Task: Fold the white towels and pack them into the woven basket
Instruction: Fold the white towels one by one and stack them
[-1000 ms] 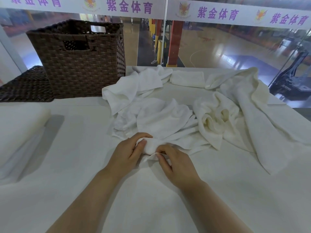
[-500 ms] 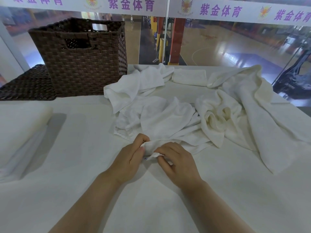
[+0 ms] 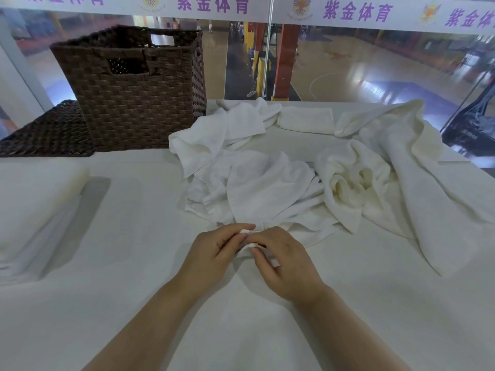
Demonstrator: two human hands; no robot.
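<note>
— Where is your towel?
— The white towel lies crumpled on the white table, middle of the pile, and its near corner is bunched between your hands.
— What is your grip?
— Your left hand and right hand both pinch that corner with curled fingers, held close together and touching at the fingertips.
— And around it?
— A cream towel is heaped just beside it on the right. A larger towel drapes toward the table's right edge. A folded towel sits at the back. The woven basket stands upright at the back left, apart from your hands, with a flat woven lid beside it.
</note>
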